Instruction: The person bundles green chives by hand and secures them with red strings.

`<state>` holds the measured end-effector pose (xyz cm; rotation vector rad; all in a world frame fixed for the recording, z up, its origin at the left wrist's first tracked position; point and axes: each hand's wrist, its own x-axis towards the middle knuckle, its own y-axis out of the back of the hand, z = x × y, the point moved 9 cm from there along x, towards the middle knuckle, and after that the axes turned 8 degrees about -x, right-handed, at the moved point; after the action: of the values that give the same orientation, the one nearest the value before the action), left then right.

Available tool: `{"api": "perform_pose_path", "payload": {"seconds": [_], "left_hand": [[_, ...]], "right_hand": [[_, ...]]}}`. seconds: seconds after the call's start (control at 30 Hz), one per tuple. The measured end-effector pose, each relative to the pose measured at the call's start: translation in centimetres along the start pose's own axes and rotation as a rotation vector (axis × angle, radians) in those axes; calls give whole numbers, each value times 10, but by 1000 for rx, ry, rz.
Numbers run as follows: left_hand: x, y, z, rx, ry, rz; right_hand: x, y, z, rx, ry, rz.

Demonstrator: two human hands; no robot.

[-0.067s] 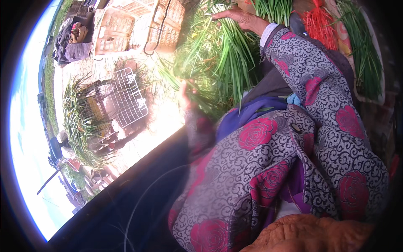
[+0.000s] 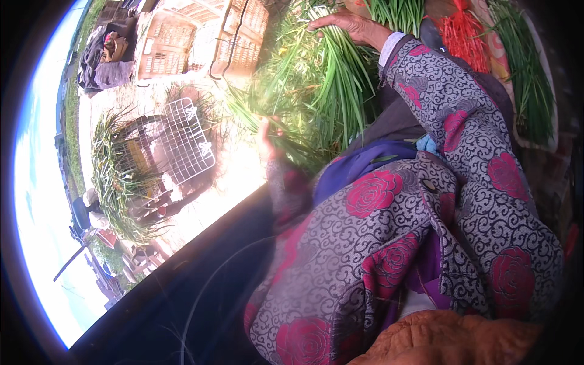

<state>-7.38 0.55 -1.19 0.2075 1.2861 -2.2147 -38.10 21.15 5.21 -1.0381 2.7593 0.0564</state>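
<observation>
My right hand (image 2: 353, 27) is closed around the pale stem ends of a thick bunch of green chives (image 2: 344, 79), whose long leaves hang down toward my lap. Lower and to the left, my left hand (image 2: 266, 139) is closed on a smaller clump of chives (image 2: 244, 112). Glare washes out part of that hand, and some of its fingers are hard to see. Loose green and yellowish leaves (image 2: 292, 91) lie in a heap between and behind the two hands.
Pale plastic crates (image 2: 167, 52) stand at the back left. Below them, a white wire rack (image 2: 190, 143) adjoins a basket heaped with leaves (image 2: 118, 176). Red plastic ties (image 2: 462, 36) hang at upper right, near more chives (image 2: 526, 79) and another green bunch (image 2: 398, 13).
The bunch in my right hand has shifted very slightly to the right. My left hand has barely moved.
</observation>
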Motion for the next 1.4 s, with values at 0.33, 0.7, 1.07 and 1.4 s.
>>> {"api": "perform_pose_path", "payload": {"seconds": [0.33, 0.7, 1.07, 1.4], "left_hand": [[5, -46, -18, 196, 10, 13], [-7, -80, -60, 285, 52, -68], [12, -45, -35, 49, -16, -28], [42, -46, -25, -30, -86, -19]], "right_hand": [[-37, -97, 1, 9, 14, -545], [-48, -115, 8, 108, -45, -679], [-34, -72, -26, -72, 175, -290], [-69, -105, -45, -331, 175, -546]]}}
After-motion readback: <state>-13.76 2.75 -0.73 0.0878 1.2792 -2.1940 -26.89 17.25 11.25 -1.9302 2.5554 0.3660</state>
